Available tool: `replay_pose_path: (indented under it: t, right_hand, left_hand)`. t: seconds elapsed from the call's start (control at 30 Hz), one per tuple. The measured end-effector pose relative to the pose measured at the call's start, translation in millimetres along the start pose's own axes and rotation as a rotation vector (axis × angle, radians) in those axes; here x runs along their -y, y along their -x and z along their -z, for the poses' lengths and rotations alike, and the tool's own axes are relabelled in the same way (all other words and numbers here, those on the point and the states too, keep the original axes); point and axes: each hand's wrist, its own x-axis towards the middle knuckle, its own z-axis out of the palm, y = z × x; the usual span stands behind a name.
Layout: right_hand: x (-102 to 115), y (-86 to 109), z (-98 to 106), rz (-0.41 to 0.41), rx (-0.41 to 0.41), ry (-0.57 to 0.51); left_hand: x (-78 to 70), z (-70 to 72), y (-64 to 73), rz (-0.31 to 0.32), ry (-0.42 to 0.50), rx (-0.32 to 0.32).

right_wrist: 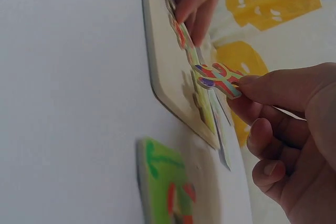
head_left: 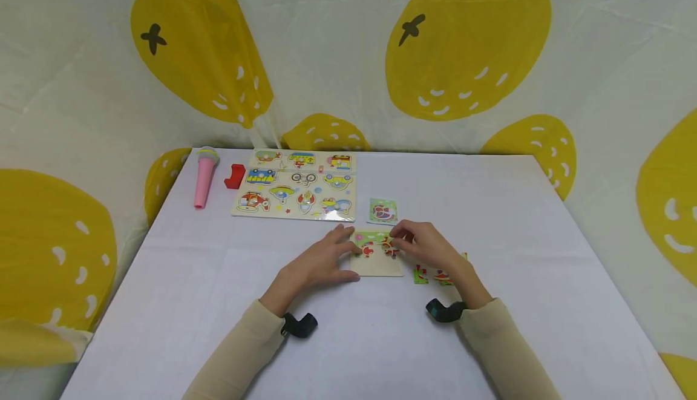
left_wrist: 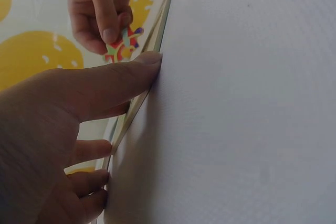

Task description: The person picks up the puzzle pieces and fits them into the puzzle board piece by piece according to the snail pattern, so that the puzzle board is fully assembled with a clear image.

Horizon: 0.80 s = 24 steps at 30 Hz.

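Puzzle piece pinched in right hand over the board at two o'clock, with left hand spread at nine: lower level, align, then press.

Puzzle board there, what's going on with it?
A person's right grip pinches a multicoloured jigsaw piece above a pale rectangular puzzle board. The left grip touches its left side. The top strip is filled, the lower part bare. Loose green and red pieces lie to its right on the white table.
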Motion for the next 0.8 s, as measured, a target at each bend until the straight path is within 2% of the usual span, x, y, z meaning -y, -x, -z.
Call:
replay_pose_path:
  t: [0.17,0.63,0.8]
  right_hand:
    - [4,-5.1,-10,0.016,0.002,-0.013]
    - [6,-11.1,-31,-0.068,-0.009,0.013]
    - [9,-10.5,-32,-0.062,-0.011,0.038]
  left_hand:
    - [-0.7,0.8,0.4,0.005,0.006,0.004]
    - [-0.6,0.6,-0.4,0.002,-0.012,0.000]
    - [0.5,0.0,-0.7,-0.003,-0.010,-0.006]
